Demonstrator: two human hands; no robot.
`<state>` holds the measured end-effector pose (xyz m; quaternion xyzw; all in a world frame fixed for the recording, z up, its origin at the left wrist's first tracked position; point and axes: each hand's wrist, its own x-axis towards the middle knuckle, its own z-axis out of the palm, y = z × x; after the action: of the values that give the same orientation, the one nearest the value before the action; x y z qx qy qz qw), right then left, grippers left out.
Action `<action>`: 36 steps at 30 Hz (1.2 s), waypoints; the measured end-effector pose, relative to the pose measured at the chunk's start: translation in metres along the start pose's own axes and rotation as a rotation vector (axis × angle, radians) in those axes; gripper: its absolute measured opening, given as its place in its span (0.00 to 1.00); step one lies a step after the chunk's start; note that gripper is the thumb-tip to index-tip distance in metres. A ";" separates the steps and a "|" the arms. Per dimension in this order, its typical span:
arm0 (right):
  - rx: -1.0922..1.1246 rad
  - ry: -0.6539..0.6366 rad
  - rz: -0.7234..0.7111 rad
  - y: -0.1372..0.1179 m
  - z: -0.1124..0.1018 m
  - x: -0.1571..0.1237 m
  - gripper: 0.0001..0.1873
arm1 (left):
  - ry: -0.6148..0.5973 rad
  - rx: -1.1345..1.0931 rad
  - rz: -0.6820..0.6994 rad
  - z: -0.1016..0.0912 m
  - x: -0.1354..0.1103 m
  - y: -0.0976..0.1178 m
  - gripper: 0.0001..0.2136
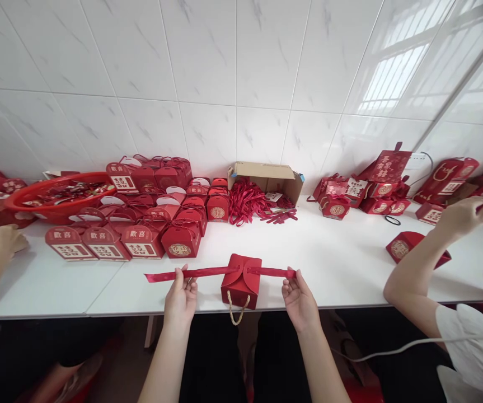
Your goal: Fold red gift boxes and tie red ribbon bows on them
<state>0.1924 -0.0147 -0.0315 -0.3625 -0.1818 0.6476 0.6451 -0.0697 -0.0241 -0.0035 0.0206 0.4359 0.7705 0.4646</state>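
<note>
A red gift box (240, 288) stands at the table's front edge between my hands, a twisted cord handle (236, 320) hanging down its near side. Through its closed top flaps runs a red ribbon (211, 272), drawn out straight to both sides. My left hand (182, 296) pinches the left length between thumb and fingers, with the loose tail reaching past it. The ribbon's right end is pinched in my right hand (299, 294). Both hands are apart from the box itself.
Rows of red boxes (107, 243) stand at the left by a red basin (27, 201). A carton (266, 168) spills red ribbons (247, 201) at the back. Co-workers' hands (463, 218) are at both sides; a red box (409, 246) lies at the right.
</note>
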 end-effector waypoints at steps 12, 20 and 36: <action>-0.144 0.077 -0.292 -0.040 0.024 -0.001 0.15 | -0.074 0.157 0.411 0.023 -0.009 0.033 0.15; -0.378 0.020 -0.583 -0.091 0.056 0.018 0.19 | -0.219 0.372 0.772 0.062 -0.030 0.065 0.14; -0.778 -0.485 -0.715 -0.131 0.137 -0.006 0.16 | -0.599 0.597 0.847 0.133 -0.070 0.074 0.13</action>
<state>0.1879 0.0248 0.1540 -0.3303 -0.6601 0.3396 0.5829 -0.0233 -0.0027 0.1563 0.5387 0.4375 0.6935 0.1935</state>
